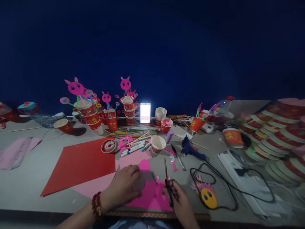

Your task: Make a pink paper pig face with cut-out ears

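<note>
My left hand (123,186) rests on the magenta paper (152,201) at the table's front edge, thumb and fingers apart. Between them is a rounded greyish area; whether it is a gap in the paper or an object I cannot tell. Just beyond the fingers lies a magenta paper circle (144,165). My right hand (178,194) grips black-handled scissors (166,173) over the paper's right side, blades pointing away from me. Small pink scraps (174,165) lie beyond the scissors.
Red card (81,168) lies left, under a tape roll (109,146). Markers (135,148), a paper cup (158,144) and a blue glue gun (192,149) with its looping cord are ahead. Decorated cups (87,111) stand back left; stacked cups (281,133) fill the right.
</note>
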The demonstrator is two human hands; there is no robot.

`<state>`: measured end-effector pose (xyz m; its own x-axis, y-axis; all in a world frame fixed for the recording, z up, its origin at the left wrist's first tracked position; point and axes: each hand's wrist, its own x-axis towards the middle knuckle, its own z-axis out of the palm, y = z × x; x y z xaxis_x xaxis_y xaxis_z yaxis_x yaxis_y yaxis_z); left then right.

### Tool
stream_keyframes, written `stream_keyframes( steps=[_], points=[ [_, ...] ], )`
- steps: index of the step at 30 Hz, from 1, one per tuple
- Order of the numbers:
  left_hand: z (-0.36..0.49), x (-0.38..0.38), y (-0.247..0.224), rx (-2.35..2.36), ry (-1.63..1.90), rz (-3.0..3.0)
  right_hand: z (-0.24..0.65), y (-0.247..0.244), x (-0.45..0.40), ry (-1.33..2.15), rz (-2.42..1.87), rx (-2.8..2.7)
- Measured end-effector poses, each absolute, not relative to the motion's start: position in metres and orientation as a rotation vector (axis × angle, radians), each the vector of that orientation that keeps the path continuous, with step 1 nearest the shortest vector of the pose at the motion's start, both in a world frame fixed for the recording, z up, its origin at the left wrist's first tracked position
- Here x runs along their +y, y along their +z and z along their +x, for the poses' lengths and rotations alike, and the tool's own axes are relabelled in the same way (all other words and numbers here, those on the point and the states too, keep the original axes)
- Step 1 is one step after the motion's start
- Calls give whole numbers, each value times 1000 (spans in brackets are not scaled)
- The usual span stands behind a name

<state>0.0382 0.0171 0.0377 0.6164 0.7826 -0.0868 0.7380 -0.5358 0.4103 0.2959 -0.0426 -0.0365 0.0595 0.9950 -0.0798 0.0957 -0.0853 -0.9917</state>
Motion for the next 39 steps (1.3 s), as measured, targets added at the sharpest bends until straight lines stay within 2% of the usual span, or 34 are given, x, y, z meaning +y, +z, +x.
stream_keyframes(
  steps=[4,9,17,24,33,39],
  points=[
    [27,-13,24,959,87,2562,294,-30,-39,1190,-1363,-1184],
    [16,-25,22,882,93,2562,296,-24,-40,1175,-1390,-1050],
    [11,-36,25,1077,254,2381,299,-33,-41,1185,-1368,-1016],
    [9,-35,27,1173,195,2369,298,-39,-44,1268,-1310,-993],
    [17,-38,34,1009,374,2488,296,-32,-46,1165,-1338,-1024],
    [-29,-37,31,1142,545,2594,303,-33,-46,1187,-1337,-1043]
  ],
)
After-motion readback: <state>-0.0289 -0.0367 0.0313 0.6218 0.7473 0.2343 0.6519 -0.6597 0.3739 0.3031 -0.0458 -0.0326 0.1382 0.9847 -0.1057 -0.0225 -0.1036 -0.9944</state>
